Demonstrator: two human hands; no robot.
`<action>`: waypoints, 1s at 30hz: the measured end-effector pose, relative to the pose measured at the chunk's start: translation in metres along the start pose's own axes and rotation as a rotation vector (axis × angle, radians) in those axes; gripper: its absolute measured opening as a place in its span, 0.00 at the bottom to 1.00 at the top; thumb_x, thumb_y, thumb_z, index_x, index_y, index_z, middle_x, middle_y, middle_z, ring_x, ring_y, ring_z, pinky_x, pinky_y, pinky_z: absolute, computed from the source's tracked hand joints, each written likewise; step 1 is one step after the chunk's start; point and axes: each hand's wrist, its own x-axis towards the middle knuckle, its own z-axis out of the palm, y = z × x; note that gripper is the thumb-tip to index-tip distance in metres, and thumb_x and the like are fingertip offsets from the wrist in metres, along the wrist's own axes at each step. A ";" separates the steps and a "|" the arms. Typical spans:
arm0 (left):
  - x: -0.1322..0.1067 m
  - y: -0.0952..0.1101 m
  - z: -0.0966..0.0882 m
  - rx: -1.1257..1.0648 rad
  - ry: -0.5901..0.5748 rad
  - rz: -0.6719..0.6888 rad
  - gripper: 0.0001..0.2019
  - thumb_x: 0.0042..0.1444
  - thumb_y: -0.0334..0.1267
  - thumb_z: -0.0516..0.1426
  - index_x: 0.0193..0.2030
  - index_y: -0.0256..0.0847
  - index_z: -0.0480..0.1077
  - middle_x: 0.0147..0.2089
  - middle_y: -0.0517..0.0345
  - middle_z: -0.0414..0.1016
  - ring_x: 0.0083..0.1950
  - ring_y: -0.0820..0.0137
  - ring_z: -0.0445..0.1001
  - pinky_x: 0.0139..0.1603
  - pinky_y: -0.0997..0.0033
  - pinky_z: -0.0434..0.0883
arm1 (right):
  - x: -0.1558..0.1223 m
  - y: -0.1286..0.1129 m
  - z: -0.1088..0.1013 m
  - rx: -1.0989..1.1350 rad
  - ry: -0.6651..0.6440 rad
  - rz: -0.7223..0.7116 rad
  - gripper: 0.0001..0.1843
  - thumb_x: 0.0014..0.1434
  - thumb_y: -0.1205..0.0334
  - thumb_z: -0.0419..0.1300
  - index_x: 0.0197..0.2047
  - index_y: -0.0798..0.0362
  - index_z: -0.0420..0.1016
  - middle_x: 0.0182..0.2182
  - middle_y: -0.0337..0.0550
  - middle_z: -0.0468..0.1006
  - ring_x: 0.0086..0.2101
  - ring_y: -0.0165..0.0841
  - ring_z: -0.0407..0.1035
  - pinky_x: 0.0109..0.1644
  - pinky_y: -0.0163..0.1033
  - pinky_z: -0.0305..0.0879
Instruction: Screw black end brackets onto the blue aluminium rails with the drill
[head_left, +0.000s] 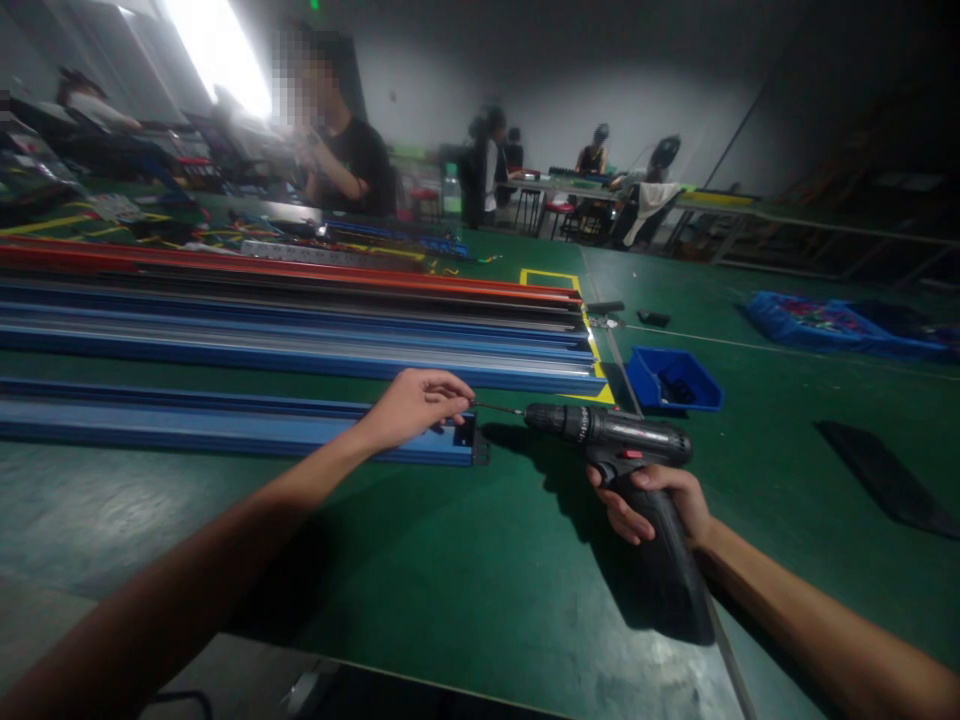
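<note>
My right hand [660, 500] is wrapped round the grip of a black cordless drill [637, 435], which points left with a long thin bit [499, 407]. At the bit's tip my left hand [420, 403] pinches with thumb and forefinger; whatever small piece is between them is too small to make out. Just beneath the left hand lies a blue metal profile [247, 430] with a black end cap [481, 447] at its right end. The bit is above that end cap and apart from it.
Blue, black and orange profiles [300, 325] lie in parallel behind. A blue parts bin [675, 380] stands to the right, near a dark flat piece [885, 475]. Blue bags [832, 325] lie farther right on the green table [450, 590]. A person [345, 150] sits across the table.
</note>
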 end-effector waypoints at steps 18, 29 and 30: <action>-0.001 -0.003 -0.001 -0.051 -0.061 0.089 0.24 0.55 0.46 0.69 0.55 0.36 0.74 0.49 0.44 0.83 0.40 0.67 0.83 0.37 0.68 0.81 | 0.000 -0.001 -0.001 0.020 0.030 0.041 0.21 0.56 0.59 0.60 0.48 0.65 0.77 0.27 0.43 0.74 0.16 0.24 0.59 0.24 0.36 0.63; 0.002 -0.001 0.000 0.062 0.076 0.071 0.16 0.62 0.48 0.62 0.50 0.39 0.74 0.33 0.58 0.75 0.30 0.74 0.72 0.28 0.76 0.69 | -0.016 -0.015 -0.002 -0.015 0.065 0.017 0.19 0.57 0.60 0.59 0.48 0.65 0.78 0.26 0.43 0.74 0.16 0.24 0.60 0.24 0.35 0.65; 0.002 -0.001 -0.001 0.105 0.077 0.103 0.15 0.61 0.48 0.63 0.47 0.39 0.76 0.37 0.55 0.76 0.33 0.73 0.73 0.31 0.75 0.71 | -0.016 -0.017 -0.002 -0.018 0.067 0.016 0.19 0.57 0.61 0.59 0.48 0.65 0.78 0.26 0.43 0.74 0.16 0.24 0.60 0.24 0.35 0.65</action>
